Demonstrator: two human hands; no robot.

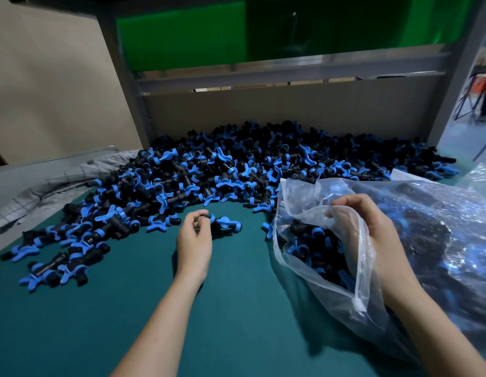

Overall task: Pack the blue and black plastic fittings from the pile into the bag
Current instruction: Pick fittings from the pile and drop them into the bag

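Pinching a blue-and-black plastic fitting (pixel 223 223) beside the pile (pixel 236 164), the left hand (pixel 194 242) should carry it straight into the clear plastic bag (pixel 297 193), gripped open by the right hand (pixel 372 229) at the green table's (pixel 236 308) right edge.

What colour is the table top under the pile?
Dark teal table top, seen best in the head view.

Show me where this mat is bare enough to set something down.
Bare: the mat's near-left corner, below the stray fittings; also the strip between left hand and bag. Crowded: the pile across the back, and the bag's side.
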